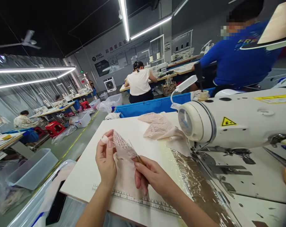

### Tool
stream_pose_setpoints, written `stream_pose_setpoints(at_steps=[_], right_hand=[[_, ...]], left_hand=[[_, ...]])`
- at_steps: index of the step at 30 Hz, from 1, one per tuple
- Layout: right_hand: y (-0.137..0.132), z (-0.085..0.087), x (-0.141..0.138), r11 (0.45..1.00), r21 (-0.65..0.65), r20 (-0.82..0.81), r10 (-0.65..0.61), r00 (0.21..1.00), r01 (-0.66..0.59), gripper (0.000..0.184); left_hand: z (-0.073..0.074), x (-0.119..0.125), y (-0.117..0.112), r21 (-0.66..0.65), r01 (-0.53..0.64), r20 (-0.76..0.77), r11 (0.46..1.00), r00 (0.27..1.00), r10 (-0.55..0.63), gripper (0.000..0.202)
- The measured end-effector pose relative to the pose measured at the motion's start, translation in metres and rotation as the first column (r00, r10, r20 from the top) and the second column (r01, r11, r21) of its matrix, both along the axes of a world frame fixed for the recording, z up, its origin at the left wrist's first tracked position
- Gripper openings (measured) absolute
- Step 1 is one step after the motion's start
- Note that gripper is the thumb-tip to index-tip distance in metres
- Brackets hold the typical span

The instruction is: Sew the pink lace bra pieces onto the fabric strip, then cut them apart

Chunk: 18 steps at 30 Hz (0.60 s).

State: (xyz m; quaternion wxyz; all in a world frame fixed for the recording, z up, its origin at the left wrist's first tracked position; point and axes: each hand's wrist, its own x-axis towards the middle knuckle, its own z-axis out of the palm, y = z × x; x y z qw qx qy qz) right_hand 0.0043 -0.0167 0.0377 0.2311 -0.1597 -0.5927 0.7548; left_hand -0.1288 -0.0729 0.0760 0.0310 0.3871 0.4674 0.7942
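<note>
Conceivably, the slim pointed metal tool [139, 160] gripped in my right hand [148, 172] could snag the sheer pale-pink lace fabric [122, 146] my left hand [107, 160] pinches above the white tabletop [86, 176], should it slacken.

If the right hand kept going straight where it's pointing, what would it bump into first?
Probably the lace that the left hand holds up, just ahead of the right hand. Depth is unclear, so they may already touch.
</note>
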Motion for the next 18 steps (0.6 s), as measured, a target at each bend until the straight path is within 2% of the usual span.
stream_pose_setpoints(at_steps=[4, 7, 9, 13, 18], right_hand=[[0.007, -0.003, -0.007, 1.0, 0.002, -0.001, -0.011, 1.0, 0.011, 0.044], [0.008, -0.008, -0.01, 1.0, 0.006, 0.004, -0.025, 1.0, 0.025, 0.041], [0.004, -0.011, -0.011, 1.0, -0.01, 0.019, 0.001, 1.0, -0.001, 0.039], [-0.014, -0.019, -0.012, 0.997, -0.032, 0.034, 0.068, 0.997, -0.067, 0.047], [-0.037, -0.029, -0.012, 0.994, 0.068, -0.02, -0.08, 0.997, 0.081, 0.035]], left_hand=[[0.003, -0.004, -0.006, 0.126, -0.092, -0.066, 0.988, 0.993, 0.101, 0.015], [0.005, -0.007, -0.012, 0.152, -0.122, -0.058, 0.981, 0.99, 0.132, 0.012], [0.004, -0.006, -0.014, 0.152, -0.141, -0.056, 0.978, 0.987, 0.151, 0.01], [0.002, -0.004, -0.014, 0.196, -0.203, -0.077, 0.959, 0.972, 0.222, 0.009], [-0.001, -0.004, -0.01, 0.221, -0.245, -0.037, 0.944, 0.965, 0.259, 0.015]])
